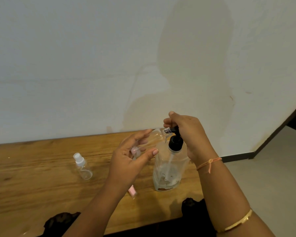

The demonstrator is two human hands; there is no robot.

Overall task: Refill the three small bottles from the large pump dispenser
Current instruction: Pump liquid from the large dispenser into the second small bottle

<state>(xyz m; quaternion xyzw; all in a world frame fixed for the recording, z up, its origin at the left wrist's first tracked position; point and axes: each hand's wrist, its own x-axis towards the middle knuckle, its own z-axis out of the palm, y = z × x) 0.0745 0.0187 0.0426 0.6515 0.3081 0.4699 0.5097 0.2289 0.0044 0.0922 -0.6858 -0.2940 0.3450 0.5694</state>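
Note:
A large clear pump dispenser (167, 170) with a black pump head stands on the wooden table (41, 185). My right hand (186, 132) rests on top of the pump head, fingers closed over it. My left hand (132, 156) holds a small clear bottle (156, 135) tilted sideways, its open neck right at the pump spout. A pink-topped spray cap (135, 150) sits behind my left fingers. A second small clear bottle (82, 165) with a white spray cap stands to the left. A small pink piece (132, 192) lies on the table under my left wrist.
The table's back edge meets a white wall. Its front edge is uneven, with dark notches (61, 221) near me. To the right the table ends above a pale floor (272, 168) with a dark skirting.

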